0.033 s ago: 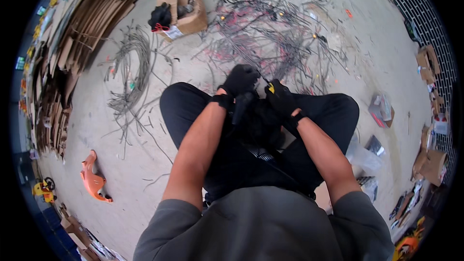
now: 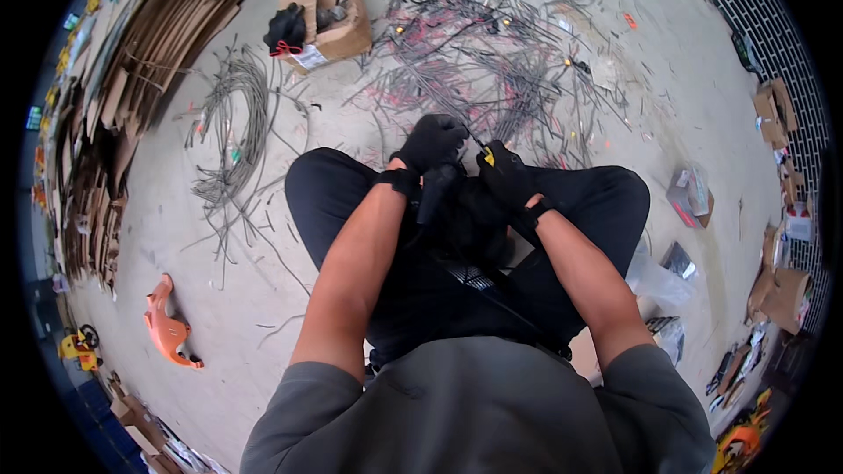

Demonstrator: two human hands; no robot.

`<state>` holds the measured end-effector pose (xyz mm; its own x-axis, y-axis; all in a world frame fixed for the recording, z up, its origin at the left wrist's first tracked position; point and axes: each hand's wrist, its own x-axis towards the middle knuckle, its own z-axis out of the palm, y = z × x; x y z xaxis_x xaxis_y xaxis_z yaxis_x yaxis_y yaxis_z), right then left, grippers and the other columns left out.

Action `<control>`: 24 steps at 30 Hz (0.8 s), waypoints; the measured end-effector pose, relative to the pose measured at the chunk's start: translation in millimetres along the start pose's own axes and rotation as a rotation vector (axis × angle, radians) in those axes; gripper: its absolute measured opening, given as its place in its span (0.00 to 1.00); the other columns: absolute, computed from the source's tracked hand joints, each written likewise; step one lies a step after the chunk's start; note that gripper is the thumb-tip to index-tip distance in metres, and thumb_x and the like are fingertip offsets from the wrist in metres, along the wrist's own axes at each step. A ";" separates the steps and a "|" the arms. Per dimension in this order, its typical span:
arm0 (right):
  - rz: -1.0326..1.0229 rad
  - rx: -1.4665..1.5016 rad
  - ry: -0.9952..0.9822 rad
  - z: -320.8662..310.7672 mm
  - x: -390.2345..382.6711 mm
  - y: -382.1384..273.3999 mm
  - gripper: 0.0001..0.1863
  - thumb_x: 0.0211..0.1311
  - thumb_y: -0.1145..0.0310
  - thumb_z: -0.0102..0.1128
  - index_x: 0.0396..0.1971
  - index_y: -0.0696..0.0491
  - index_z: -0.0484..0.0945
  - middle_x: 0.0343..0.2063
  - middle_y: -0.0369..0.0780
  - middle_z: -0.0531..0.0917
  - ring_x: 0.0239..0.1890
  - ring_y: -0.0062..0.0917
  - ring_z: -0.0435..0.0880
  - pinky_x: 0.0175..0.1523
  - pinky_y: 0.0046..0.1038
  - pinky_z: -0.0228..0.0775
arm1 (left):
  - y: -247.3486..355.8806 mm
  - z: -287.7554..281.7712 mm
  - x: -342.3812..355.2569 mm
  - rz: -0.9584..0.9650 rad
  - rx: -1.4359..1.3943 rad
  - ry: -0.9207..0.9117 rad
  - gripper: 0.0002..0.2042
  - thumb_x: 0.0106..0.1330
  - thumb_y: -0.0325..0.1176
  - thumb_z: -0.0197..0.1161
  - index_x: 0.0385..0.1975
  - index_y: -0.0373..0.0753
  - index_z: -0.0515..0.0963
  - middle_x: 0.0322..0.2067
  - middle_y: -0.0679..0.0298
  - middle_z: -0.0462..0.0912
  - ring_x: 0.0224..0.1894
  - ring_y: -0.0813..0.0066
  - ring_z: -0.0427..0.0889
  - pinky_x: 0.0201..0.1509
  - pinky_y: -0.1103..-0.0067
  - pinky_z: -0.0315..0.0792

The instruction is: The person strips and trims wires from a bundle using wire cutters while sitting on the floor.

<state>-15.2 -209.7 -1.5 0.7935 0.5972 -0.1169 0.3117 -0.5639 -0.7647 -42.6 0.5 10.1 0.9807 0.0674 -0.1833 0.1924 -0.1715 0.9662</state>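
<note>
Both my hands wear black gloves and are together in front of my crossed legs. My left hand (image 2: 433, 142) is closed, with the near end of a thin dark cable (image 2: 474, 135) at its fingers. That strand runs over to my right hand (image 2: 507, 177), whose fingers are wrapped round a yellow-and-black hand tool (image 2: 489, 157). Most of the tool is hidden in the glove, so its exact kind does not show. Just beyond the hands, a wide scatter of cut grey, black and reddish cable pieces (image 2: 492, 61) covers the floor.
A loose coil of grey cable (image 2: 237, 123) lies at left. An open cardboard box (image 2: 338, 31) with black gloves on it stands beyond. Flattened cardboard (image 2: 132, 79) is stacked far left; an orange plastic part (image 2: 165, 325) lies nearer. Clear plastic bags (image 2: 659, 285) are at right.
The whole view has shifted very slightly. My hands keep the same grip and place relative to each other.
</note>
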 end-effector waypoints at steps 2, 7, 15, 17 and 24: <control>-0.029 0.043 0.011 -0.1 0.4 -1.9 0.13 0.62 0.64 0.53 0.42 0.57 0.71 0.33 0.54 0.80 0.39 0.52 0.78 0.39 0.45 0.69 | 1.4 -2.8 -1.2 -0.071 -0.087 -0.061 0.11 0.61 0.35 0.60 0.31 0.33 0.82 0.21 0.65 0.81 0.23 0.81 0.77 0.28 0.79 0.71; -0.181 -0.183 0.076 2.9 4.2 5.5 0.14 0.59 0.63 0.56 0.40 0.56 0.77 0.37 0.49 0.81 0.41 0.47 0.78 0.46 0.42 0.68 | -2.6 -7.6 0.4 -0.233 -0.224 -0.161 0.11 0.65 0.34 0.58 0.35 0.34 0.83 0.25 0.68 0.82 0.27 0.84 0.77 0.33 0.83 0.71; -0.126 -0.048 0.040 6.6 5.2 14.0 0.17 0.60 0.63 0.55 0.45 0.57 0.78 0.42 0.49 0.81 0.44 0.45 0.79 0.51 0.40 0.69 | 5.1 -8.5 -2.4 -0.217 -0.150 -0.155 0.11 0.65 0.34 0.58 0.35 0.33 0.83 0.27 0.67 0.83 0.29 0.83 0.77 0.35 0.82 0.72; -0.110 -0.022 0.003 3.9 4.0 10.0 0.17 0.61 0.63 0.55 0.46 0.58 0.77 0.43 0.49 0.81 0.46 0.45 0.79 0.51 0.39 0.69 | 5.0 -9.2 -3.3 -0.238 -0.139 -0.160 0.10 0.64 0.34 0.59 0.35 0.33 0.83 0.27 0.67 0.83 0.29 0.83 0.77 0.35 0.82 0.72; -0.055 0.049 -0.081 -1.4 4.7 7.1 0.19 0.64 0.61 0.52 0.47 0.60 0.76 0.43 0.51 0.81 0.46 0.45 0.78 0.52 0.38 0.69 | 9.3 -6.6 -5.1 -0.140 -0.092 -0.086 0.09 0.59 0.33 0.62 0.29 0.32 0.82 0.22 0.66 0.81 0.24 0.81 0.77 0.29 0.82 0.71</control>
<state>-8.5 -211.7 -6.6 0.7301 0.6722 -0.1232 0.3266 -0.5015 -0.8012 -46.0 5.0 21.2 0.9448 -0.0007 -0.3278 0.3268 -0.0757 0.9421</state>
